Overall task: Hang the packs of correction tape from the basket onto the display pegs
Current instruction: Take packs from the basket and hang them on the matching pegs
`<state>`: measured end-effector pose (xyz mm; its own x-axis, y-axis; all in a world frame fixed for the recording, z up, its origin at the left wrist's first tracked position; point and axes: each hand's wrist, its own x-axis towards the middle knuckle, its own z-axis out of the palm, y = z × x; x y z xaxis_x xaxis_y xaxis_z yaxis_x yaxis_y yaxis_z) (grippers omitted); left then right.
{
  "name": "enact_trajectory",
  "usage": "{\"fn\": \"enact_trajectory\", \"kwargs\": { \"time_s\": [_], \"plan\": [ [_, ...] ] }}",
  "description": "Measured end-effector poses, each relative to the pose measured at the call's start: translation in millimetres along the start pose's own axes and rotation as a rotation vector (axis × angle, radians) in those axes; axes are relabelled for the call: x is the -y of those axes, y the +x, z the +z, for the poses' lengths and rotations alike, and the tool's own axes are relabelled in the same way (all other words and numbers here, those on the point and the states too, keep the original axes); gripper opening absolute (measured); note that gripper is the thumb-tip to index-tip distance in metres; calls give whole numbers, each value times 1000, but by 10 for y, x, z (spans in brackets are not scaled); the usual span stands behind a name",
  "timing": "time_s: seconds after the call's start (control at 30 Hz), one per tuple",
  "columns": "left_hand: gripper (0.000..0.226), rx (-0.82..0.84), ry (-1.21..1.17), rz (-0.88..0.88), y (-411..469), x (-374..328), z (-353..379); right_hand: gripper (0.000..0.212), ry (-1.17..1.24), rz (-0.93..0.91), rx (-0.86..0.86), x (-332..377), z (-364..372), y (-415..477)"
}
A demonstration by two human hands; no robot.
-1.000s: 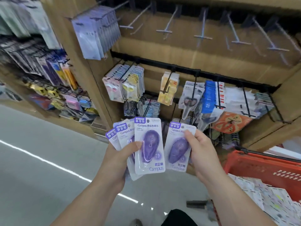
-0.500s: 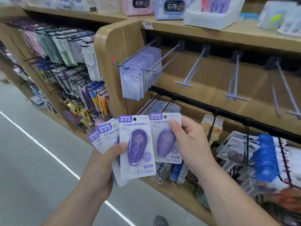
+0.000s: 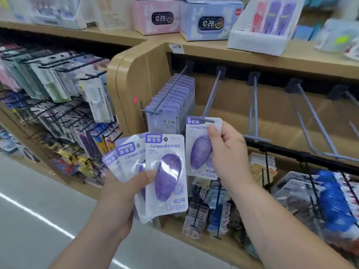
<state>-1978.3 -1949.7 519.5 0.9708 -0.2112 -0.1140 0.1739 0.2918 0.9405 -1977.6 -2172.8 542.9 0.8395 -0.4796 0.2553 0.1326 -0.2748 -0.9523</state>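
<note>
both bare forearms rise from the near edge. the left hand (image 3: 120,193), lower and to the left, grips a fan of packs (image 3: 169,148), thumb laid across the front one and fingers curled behind. the right hand (image 3: 229,152), higher and farther, pinches a single pack (image 3: 200,152), thumb on its face.

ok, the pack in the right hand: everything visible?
The pack is a white card with a purple header, Campus lettering and a clear blister over a purple teardrop dispenser. It is upright, pinched by the right hand, thumb on its face. Its top meets a bare peg at the tip; whether it is threaded is unclear.
</note>
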Motion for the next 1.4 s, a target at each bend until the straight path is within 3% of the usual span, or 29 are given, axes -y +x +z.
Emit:
{"fn": "enact_trajectory", "kwargs": {
  "time_s": [0.2,0.4,0.6,0.67,0.8,0.87,1.0,1.13,1.4],
  "plan": [
    [75,185,6,-82,274,-53,-153,32,-66,112,-203,-151,208,352],
    [85,252,2,-161,360,-65,-198,29,-22,220,-276,-186,238,884],
    [80,297,-30,-221,410,-66,-174,36,-154,329,-317,-168,187,391],
    [77,308,-36,-224,432,-55,-142,30,-53,362,-242,-111,181,-2],
    [67,323,-33,-220,460,-12,-57,32,178,397,181,95,205,-536],
    [60,335,-32,-223,455,1,-8,30,231,385,242,135,221,-620],
    [61,335,-32,-235,464,36,32,37,361,385,241,99,193,-634],
    [66,291,-29,-230,482,86,11,36,466,351,128,67,80,-580],
    [70,255,24,-138,523,77,-4,28,231,226,65,59,31,-400]
  ]
}}
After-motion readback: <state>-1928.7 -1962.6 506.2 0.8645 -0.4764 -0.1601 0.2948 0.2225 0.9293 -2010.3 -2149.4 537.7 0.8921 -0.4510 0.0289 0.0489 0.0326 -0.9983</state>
